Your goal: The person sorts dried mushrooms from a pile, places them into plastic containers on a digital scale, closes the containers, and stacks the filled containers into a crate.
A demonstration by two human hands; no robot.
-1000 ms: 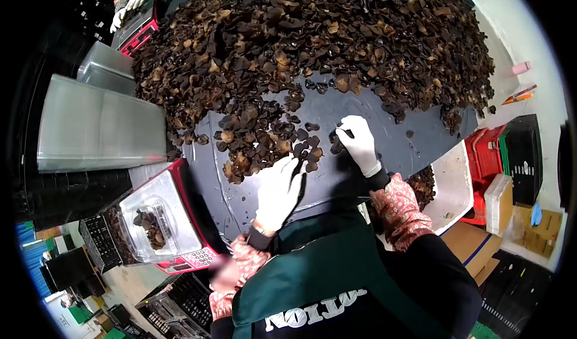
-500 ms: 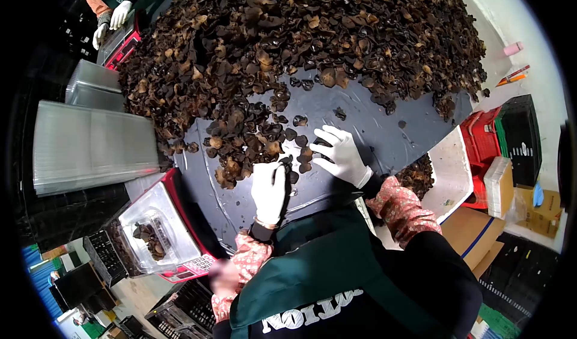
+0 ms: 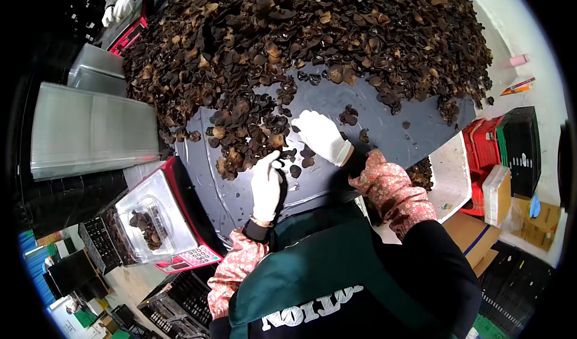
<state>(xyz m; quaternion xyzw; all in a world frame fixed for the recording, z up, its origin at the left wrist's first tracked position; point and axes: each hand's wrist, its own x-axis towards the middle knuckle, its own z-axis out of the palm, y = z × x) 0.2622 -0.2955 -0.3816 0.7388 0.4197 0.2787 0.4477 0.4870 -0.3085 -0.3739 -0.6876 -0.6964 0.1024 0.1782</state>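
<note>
My left hand [image 3: 266, 187], in a white glove, is at the near edge of a small cluster of dark brown wood ear mushrooms [image 3: 243, 122]. Its thumb and forefinger are apart, and I see nothing held between them. Up and to the right, my white-gloved right hand [image 3: 321, 136] has its fingers drawn together, pointing left beside the cluster. Whatever its fingertips hold is hidden. A few loose wood ears [image 3: 295, 171] lie between the hands on the grey tabletop [image 3: 393, 137]. Others [image 3: 348, 115] are right of my right hand.
A large wood ear heap [image 3: 300, 32] covers the far side. At left are stacked clear plastic trays [image 3: 93, 131] and a scale [image 3: 180, 231] bearing a clear box of mushrooms [image 3: 147, 229]. A white bin [image 3: 451, 174] stands right. A co-worker's gloved hand [image 3: 124, 5] is far left.
My right hand has moved left and slightly away from me, its spread fingers coming together. My left hand has shifted slightly, its thumb and forefinger parting. More loose pieces now lie to the right.
</note>
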